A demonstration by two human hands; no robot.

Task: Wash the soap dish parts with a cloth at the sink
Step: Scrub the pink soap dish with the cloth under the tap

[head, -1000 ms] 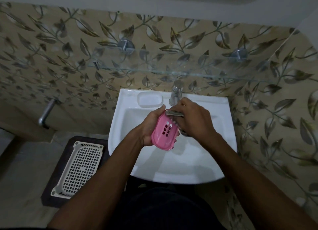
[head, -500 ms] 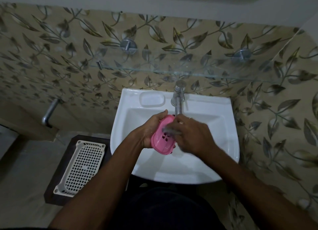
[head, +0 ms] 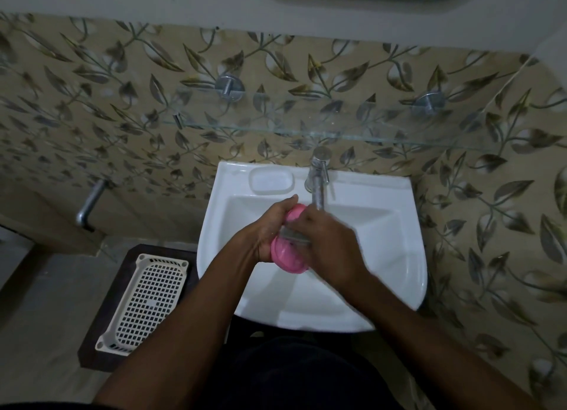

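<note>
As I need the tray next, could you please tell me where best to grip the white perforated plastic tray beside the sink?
Grip the white perforated plastic tray by its raised long rims, coming from above: it lies flat, open side up, both long edges exposed.

Both my forearms reach up from the bottom edge and meet near the middle of the view. My left hand [head: 267, 228] comes in from seven o'clock, wrist bent, fingers curled and the thumb pointing toward twelve o'clock, gripping something. My right hand [head: 329, 244] comes in from five o'clock, knuckles up, fingers folded down and pressed against the left hand's fingers. It is blurred, so the fingertips are hard to tell apart.
</note>
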